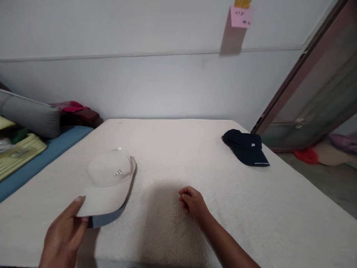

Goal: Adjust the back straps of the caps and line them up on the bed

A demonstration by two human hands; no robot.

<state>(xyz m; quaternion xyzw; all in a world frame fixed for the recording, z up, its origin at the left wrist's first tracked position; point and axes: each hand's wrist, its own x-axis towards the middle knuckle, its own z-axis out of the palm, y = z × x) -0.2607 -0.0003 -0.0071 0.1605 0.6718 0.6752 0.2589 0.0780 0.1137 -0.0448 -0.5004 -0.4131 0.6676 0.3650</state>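
My left hand (64, 230) grips the brim of a white baseball cap (110, 171) between thumb and fingers. Three slanted silver stripes mark the cap's front. Beneath its brim shows a blue-grey layer (107, 219), with a brownish edge along the right; whether this is a second cap or the brim's underside I cannot tell. My right hand (192, 201) is over the middle of the table, fingers curled in and nothing visible in them. Farther off, at the right edge, lies a navy baseball cap (244, 147) with a small white logo and white lettering on its brim.
A pale textured cloth covers the table (173, 145), which reaches a white wall (156, 89). A grey cushion (30, 111) and a yellow item (22, 154) lie on a blue surface at left. A pink note (241, 16) hangs above. A framed door (306, 104) stands at right.
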